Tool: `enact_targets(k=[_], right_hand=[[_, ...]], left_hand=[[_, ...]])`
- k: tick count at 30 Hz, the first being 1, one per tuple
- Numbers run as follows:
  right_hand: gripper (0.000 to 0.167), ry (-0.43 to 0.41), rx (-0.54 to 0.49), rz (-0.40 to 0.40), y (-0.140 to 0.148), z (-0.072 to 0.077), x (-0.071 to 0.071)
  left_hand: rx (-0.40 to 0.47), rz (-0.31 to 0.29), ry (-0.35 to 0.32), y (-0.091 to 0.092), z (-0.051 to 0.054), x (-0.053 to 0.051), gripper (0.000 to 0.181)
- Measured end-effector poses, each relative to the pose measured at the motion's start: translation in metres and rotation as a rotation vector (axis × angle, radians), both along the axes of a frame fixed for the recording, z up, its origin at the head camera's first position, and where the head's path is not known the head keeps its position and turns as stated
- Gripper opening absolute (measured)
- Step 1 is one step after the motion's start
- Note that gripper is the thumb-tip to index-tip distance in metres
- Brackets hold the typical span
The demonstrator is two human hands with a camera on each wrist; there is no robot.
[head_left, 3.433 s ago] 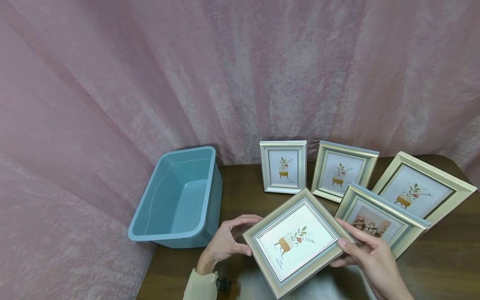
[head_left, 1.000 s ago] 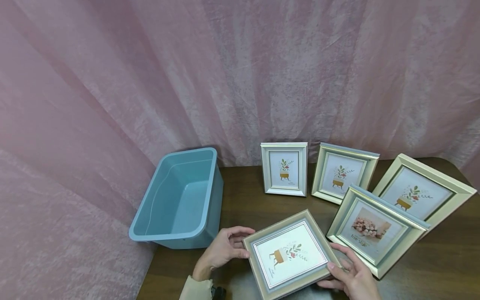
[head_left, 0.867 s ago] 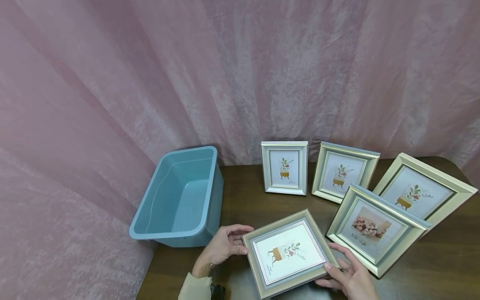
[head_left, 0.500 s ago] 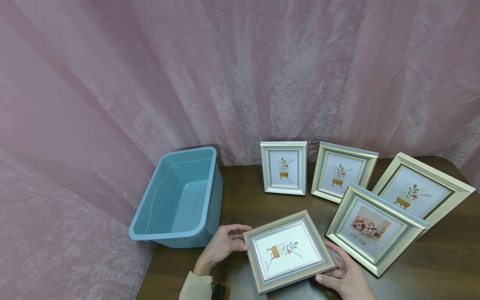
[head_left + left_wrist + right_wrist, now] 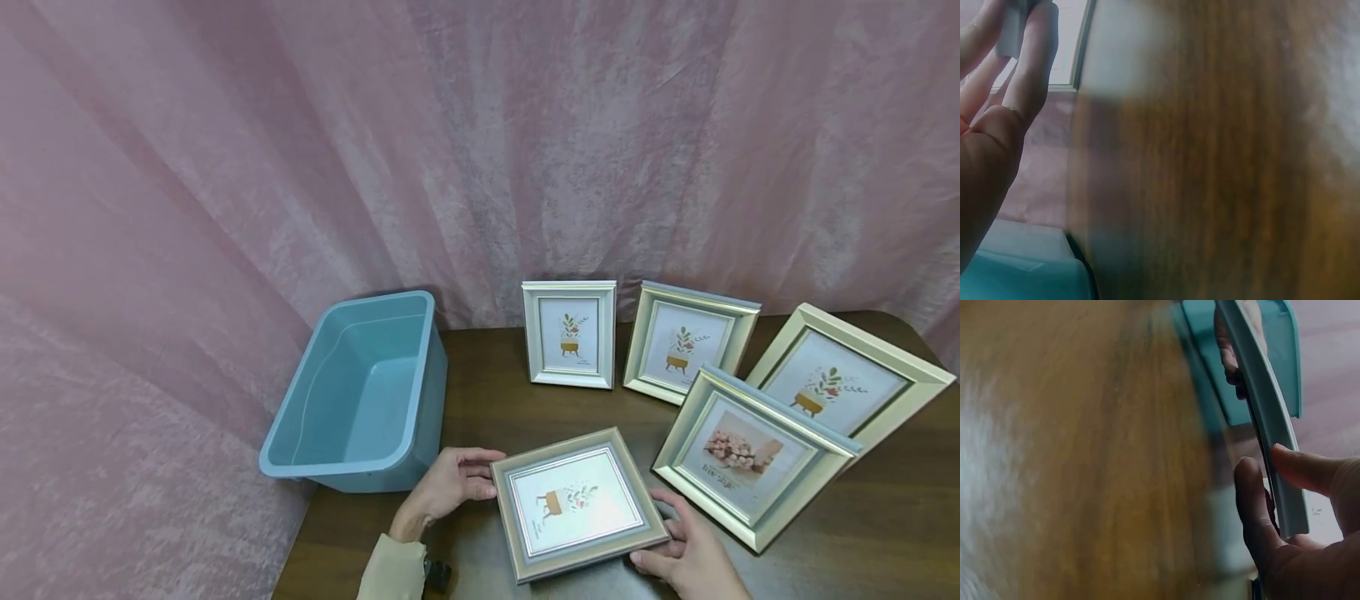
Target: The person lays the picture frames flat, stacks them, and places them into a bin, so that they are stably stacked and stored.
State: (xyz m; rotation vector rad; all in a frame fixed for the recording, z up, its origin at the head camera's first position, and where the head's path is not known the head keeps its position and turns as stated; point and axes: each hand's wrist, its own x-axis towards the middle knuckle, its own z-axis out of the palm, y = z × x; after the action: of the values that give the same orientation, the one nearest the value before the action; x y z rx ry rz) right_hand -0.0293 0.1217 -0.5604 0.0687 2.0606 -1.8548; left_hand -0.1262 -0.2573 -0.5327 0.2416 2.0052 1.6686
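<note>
Both hands hold a beige picture frame (image 5: 504, 521) with a grey inner border and a plant-stand print, low over the table and tilted face up. My left hand (image 5: 450, 487) grips its left corner between thumb and fingers; the left wrist view has those fingers (image 5: 1032, 69) around a grey-looking edge. On the opposite side my right hand (image 5: 693, 554) pinches the lower right corner. The right wrist view shows the frame's edge (image 5: 1260, 387) side-on between thumb and finger. To its right stands a pale gold picture frame (image 5: 757, 525) with a pink blossom photo.
At the left stands an open blue plastic bin (image 5: 427, 417) with nothing visible inside. Along the back stand a white picture frame (image 5: 570, 380), a gold one (image 5: 637, 350) and a larger cream one (image 5: 870, 346), partly behind the blossom frame. A pink curtain (image 5: 480, 150) hangs behind the brown table (image 5: 480, 400).
Since the oldest frame, the held picture frame has come down and turned slightly, uncovering the blossom frame. The right hand has moved left and lower. Over the last half second little differs.
</note>
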Motion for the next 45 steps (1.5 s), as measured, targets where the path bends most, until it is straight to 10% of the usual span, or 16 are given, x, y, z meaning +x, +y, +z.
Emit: enact_targets(k=[14,28,34,45], right_hand=[[0.073,0.033,0.218,-0.034,-0.012,0.004,0.001],[0.059,0.175,0.682,-0.009,-0.018,0.008,-0.004],[0.054,0.336,0.732,-0.06,-0.015,-0.01,-0.002],[0.053,0.297,0.759,-0.018,-0.013,-0.014,-0.003]], left_hand=[[-0.034,0.128,-0.006,0.006,-0.006,-0.003,0.05],[-0.088,0.139,0.065,0.012,-0.008,-0.006,0.052],[-0.125,0.151,0.107,0.018,-0.008,-0.004,0.059],[-0.163,0.15,0.17,0.025,-0.005,-0.005,0.058]])
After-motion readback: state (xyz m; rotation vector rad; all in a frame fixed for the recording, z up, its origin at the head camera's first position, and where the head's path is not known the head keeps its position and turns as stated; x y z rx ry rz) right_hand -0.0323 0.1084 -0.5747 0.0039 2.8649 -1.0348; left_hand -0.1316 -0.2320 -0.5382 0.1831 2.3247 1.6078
